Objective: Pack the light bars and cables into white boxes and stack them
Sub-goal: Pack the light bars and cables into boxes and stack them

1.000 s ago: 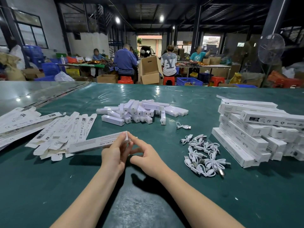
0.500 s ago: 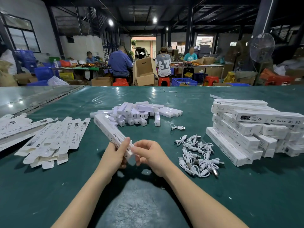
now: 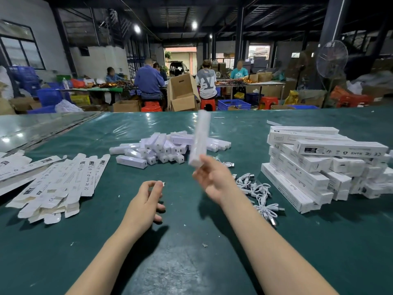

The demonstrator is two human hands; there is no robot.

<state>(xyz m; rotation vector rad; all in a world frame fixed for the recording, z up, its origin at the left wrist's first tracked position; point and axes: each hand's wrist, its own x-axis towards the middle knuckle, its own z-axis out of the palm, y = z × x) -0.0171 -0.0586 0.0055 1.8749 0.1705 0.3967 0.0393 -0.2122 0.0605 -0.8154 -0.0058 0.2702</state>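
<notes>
Right grip (image 3: 212, 177): pinches lower end of upright, blurred white box (image 3: 201, 135).
Left grip (image 3: 146, 201): curled, perhaps pinching white scrap (image 3: 163, 184).

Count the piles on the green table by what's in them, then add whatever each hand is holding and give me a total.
Heap of flat unfolded boxes: 1
Heap of light bars: 1
Tangle of cables: 1
Stack of packed boxes: 1
White box in right hand: 1
Small white piece in left hand: 1
Total: 6
</notes>
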